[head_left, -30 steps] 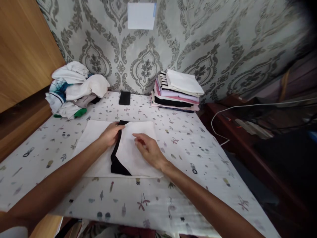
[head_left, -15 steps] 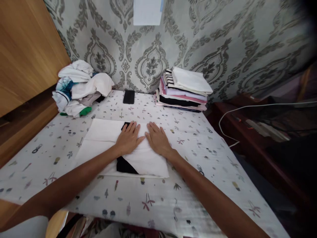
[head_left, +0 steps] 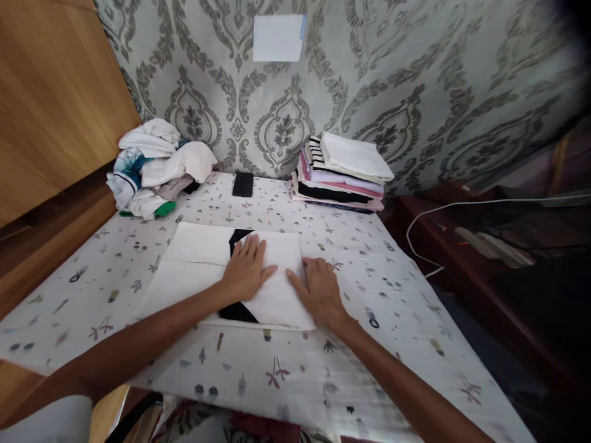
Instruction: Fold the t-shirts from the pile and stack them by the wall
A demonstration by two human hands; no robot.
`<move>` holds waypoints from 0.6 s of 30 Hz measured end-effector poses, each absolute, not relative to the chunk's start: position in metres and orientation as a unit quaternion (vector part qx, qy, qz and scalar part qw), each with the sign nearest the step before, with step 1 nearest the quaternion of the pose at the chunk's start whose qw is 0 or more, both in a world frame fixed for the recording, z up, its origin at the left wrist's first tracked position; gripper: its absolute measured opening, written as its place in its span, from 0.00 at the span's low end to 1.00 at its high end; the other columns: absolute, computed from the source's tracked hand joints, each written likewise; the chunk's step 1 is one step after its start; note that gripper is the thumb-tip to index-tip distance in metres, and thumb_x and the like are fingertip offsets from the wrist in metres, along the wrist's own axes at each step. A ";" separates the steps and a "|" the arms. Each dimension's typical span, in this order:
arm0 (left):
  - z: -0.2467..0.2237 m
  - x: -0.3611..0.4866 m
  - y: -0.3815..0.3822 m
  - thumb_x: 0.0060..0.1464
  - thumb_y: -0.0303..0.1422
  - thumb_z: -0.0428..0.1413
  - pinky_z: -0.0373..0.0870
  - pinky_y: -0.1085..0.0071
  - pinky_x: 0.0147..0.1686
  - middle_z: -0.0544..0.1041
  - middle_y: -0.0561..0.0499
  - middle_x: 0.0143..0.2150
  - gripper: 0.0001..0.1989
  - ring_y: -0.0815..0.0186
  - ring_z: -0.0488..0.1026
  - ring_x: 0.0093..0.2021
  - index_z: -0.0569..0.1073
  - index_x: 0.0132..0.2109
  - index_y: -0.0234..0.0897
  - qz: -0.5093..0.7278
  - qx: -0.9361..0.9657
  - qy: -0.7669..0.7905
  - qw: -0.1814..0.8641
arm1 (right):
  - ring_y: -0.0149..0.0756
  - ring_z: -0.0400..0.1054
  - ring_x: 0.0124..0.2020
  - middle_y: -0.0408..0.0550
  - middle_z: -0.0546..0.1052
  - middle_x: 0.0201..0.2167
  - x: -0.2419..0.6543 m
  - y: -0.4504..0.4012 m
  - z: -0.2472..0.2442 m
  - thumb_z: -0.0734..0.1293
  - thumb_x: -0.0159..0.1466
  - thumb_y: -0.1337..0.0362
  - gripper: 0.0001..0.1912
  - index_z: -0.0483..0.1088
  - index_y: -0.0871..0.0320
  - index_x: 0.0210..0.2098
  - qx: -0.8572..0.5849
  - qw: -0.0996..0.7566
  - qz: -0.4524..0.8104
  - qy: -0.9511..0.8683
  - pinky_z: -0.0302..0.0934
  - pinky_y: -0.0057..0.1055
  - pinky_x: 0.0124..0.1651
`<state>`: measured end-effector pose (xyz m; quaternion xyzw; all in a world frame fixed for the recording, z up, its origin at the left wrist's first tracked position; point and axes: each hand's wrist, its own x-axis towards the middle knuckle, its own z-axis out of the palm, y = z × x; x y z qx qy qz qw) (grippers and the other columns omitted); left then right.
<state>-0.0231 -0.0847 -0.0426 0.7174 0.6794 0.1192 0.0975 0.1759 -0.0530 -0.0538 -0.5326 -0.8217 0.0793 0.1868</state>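
A folded white garment (head_left: 184, 280) with a black patch lies flat on the printed sheet, its right part folded over toward the middle. My left hand (head_left: 245, 267) rests flat on it, fingers spread, across the black area. At the garment's right edge is my right hand (head_left: 322, 289), its thumb over the white cloth and its fingers out on the sheet beside it. Both hands are open, with no cloth gripped between the fingers. Part of the black patch is hidden under my left hand.
A heap of crumpled clothes (head_left: 154, 166) sits at the back left, by a wooden panel (head_left: 60, 98). Near the wall lies a black phone (head_left: 242, 184). A stack of folded clothes (head_left: 341, 175) stands at the back right. A white cable (head_left: 484, 202) hangs beyond the right edge.
My right hand has slid right, from on top of the garment to its right edge. My left hand has shifted slightly right and toward me. The camera view has tilted up a little.
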 end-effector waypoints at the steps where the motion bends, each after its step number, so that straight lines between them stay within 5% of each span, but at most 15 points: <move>1: -0.046 -0.021 -0.087 0.68 0.49 0.41 0.43 0.45 0.70 0.49 0.33 0.75 0.36 0.46 0.42 0.75 0.54 0.71 0.27 0.103 0.723 0.678 0.086 | 0.54 0.65 0.48 0.61 0.72 0.47 0.177 -0.058 -0.054 0.57 0.68 0.44 0.29 0.68 0.63 0.53 -0.529 0.200 0.074 -0.822 0.63 0.52 0.52; 5: -0.048 -0.025 -0.079 0.68 0.46 0.41 0.43 0.45 0.70 0.51 0.34 0.74 0.32 0.46 0.43 0.75 0.56 0.70 0.28 0.106 0.763 0.634 0.069 | 0.55 0.63 0.54 0.64 0.68 0.54 0.176 -0.081 -0.051 0.59 0.69 0.48 0.29 0.63 0.63 0.60 -0.485 0.258 0.064 -0.833 0.62 0.54 0.55; 8: -0.040 -0.033 -0.050 0.68 0.40 0.44 0.52 0.54 0.68 0.60 0.35 0.71 0.27 0.53 0.54 0.72 0.59 0.68 0.30 0.155 0.797 0.574 0.104 | 0.52 0.63 0.56 0.63 0.67 0.55 0.178 -0.102 -0.047 0.61 0.69 0.53 0.24 0.63 0.60 0.59 -0.413 0.283 0.075 -0.862 0.63 0.51 0.57; 13: -0.027 -0.031 0.014 0.62 0.33 0.48 0.67 0.63 0.52 0.78 0.42 0.52 0.15 0.58 0.74 0.51 0.73 0.51 0.34 0.184 0.795 0.542 0.201 | 0.51 0.66 0.52 0.60 0.70 0.51 0.192 -0.130 -0.050 0.68 0.64 0.58 0.18 0.67 0.58 0.52 -0.351 0.283 0.064 -0.890 0.67 0.48 0.51; 18: -0.032 -0.019 0.050 0.57 0.36 0.52 0.66 0.67 0.40 0.78 0.46 0.39 0.10 0.62 0.72 0.38 0.75 0.37 0.35 0.173 0.777 0.559 0.230 | 0.45 0.67 0.46 0.55 0.73 0.44 0.201 -0.135 -0.051 0.63 0.63 0.73 0.12 0.68 0.57 0.45 -0.352 0.312 0.051 -0.881 0.68 0.42 0.46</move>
